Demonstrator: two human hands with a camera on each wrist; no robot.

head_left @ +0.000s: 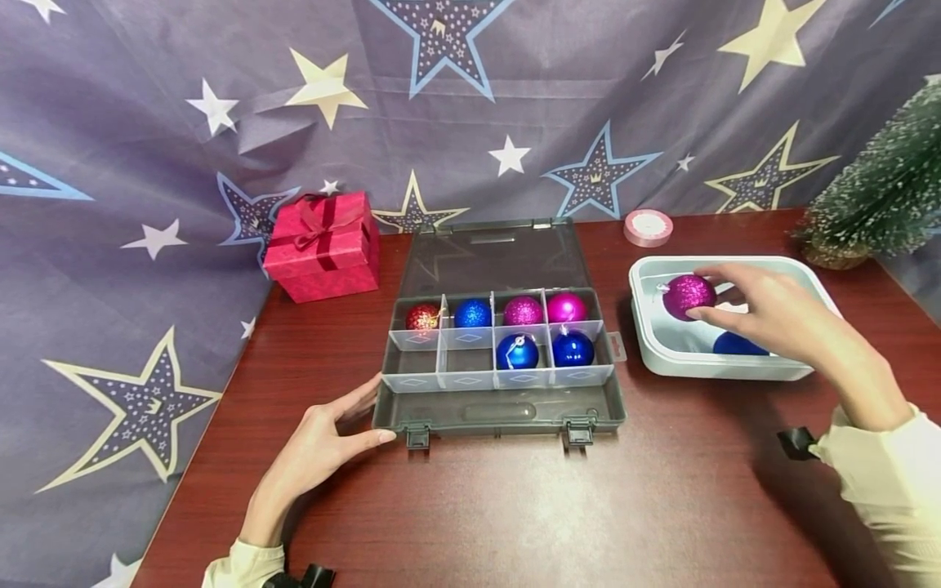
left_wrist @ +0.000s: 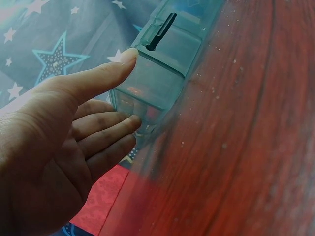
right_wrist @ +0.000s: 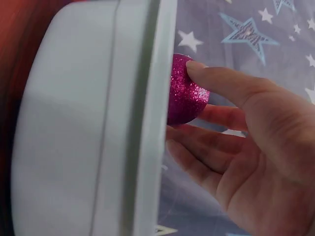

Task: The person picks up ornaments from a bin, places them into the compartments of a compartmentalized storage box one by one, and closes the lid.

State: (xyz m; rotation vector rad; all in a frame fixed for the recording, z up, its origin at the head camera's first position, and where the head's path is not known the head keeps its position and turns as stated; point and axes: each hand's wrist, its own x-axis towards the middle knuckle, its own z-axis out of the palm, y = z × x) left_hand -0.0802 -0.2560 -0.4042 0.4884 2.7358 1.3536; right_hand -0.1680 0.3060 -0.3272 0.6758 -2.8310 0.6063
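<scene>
My right hand pinches a glittery magenta Christmas ball between thumb and fingers, over the white tub; the right wrist view shows the same ball partly hidden behind the tub's rim. A blue ball lies in the tub below. My left hand rests its straight fingers and thumb at the near left corner of a grey divided organizer box. The box's back row holds a red ball, a blue glitter ball and two pink balls; two blue balls sit in front-row compartments at right.
The organizer's lid leans back, raised. A red gift box stands at the back left. Behind the tub is a pink ribbon roll. A small frosted tree stands at the far right, before a star-patterned cloth.
</scene>
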